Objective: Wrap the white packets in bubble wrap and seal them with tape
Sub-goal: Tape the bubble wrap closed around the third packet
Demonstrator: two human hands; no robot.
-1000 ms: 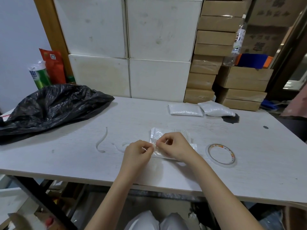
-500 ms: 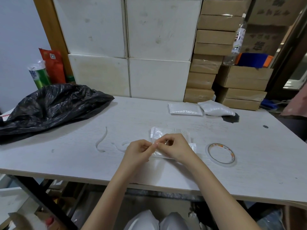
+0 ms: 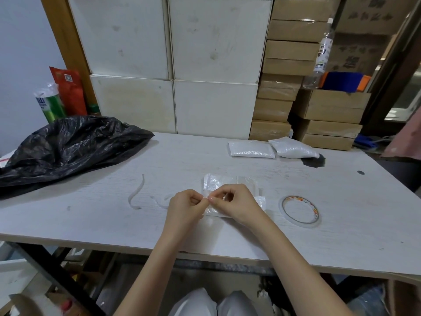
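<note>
Both hands meet over the middle of the white surface (image 3: 227,242), fingers curled and fingertips touching each other. The left hand (image 3: 185,207) and the right hand (image 3: 237,205) each pinch something small and pale at the point where they meet, just above the near left edge of the bubble-wrapped packet (image 3: 224,182); it looks like a bit of tape or the edge of the wrap, but which of the two cannot be told. That packet lies flat on the surface beneath the hands, its clear wrap showing past the knuckles on the far side and to the right. A roll of tape (image 3: 299,209) lies flat on the surface to the right of the packet, apart from it. Two white packets (image 3: 250,149) lie side by side near the far edge of the surface, well apart from the hands, the right one puffier than the left. To the left of the hands, thin white strips (image 3: 136,195) curl on the surface. A crumpled black plastic bag (image 3: 68,147) covers the far left of the surface. Behind the surface stand white boxes (image 3: 173,65) and, to their right, stacked cardboard boxes (image 3: 293,49), with a clear plastic bottle (image 3: 321,55) leaning among them.
</note>
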